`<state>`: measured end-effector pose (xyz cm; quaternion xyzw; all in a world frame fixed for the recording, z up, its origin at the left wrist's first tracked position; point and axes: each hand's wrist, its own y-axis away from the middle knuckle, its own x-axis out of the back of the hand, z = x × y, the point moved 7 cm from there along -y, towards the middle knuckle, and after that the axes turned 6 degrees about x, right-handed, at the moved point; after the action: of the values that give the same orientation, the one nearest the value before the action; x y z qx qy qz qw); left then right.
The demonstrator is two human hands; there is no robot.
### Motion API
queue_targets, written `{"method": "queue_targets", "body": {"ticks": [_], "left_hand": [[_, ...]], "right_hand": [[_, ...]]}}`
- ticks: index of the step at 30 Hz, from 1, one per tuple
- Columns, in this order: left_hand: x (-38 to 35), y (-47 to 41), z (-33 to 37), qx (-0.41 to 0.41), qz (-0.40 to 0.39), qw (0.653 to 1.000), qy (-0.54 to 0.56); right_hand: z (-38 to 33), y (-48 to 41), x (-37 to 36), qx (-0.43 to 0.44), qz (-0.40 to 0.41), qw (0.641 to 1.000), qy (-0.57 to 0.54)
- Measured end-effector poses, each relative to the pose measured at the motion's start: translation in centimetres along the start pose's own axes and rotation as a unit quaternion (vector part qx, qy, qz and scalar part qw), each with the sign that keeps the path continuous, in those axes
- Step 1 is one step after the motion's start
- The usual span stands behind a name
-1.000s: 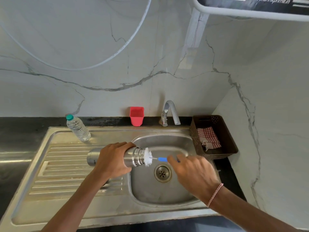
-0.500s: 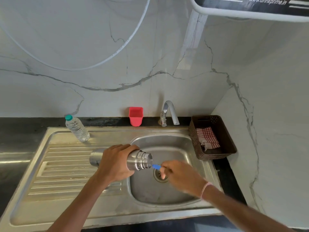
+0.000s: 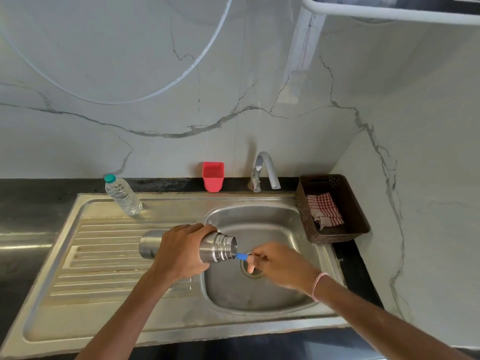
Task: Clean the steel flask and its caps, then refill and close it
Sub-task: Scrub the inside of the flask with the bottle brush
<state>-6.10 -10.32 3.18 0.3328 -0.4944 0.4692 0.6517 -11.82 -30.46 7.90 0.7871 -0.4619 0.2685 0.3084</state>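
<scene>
Left hand point(image 3: 181, 252) grips the flask point(image 3: 223, 248) horizontally, its mouth over the sink point(image 3: 259, 294). Right hand point(image 3: 280, 266) pinches the brush point(image 3: 242, 256) by its blue handle, with the head hidden inside the flask. Stroke the full depth to the base, rotate the flask between strokes, and hold the handle centred in the mouth.

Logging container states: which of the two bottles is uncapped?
The steel flask, gripped sideways by the left hand, mouth open; the plastic bottle stands capped.
</scene>
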Motion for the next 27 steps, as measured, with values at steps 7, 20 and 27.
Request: {"method": "queue_targets", "body": {"ticks": [7, 20, 27], "left_hand": [[0.0, 0.1, 0.4, -0.037, -0.006, 0.999, -0.028], [0.4, 0.7, 0.6, -0.044, 0.008, 0.999, -0.008], [0.8, 0.5, 0.0, -0.011, 0.016, 1.000, 0.006]], "right_hand": [[0.7, 0.4, -1.9, -0.056, -0.033, 0.998, -0.006], [1.0, -0.8, -0.9, -0.073, -0.027, 0.994, -0.071], [-1.7, 0.5, -1.6, 0.102, 0.047, 0.893, 0.435]]}}
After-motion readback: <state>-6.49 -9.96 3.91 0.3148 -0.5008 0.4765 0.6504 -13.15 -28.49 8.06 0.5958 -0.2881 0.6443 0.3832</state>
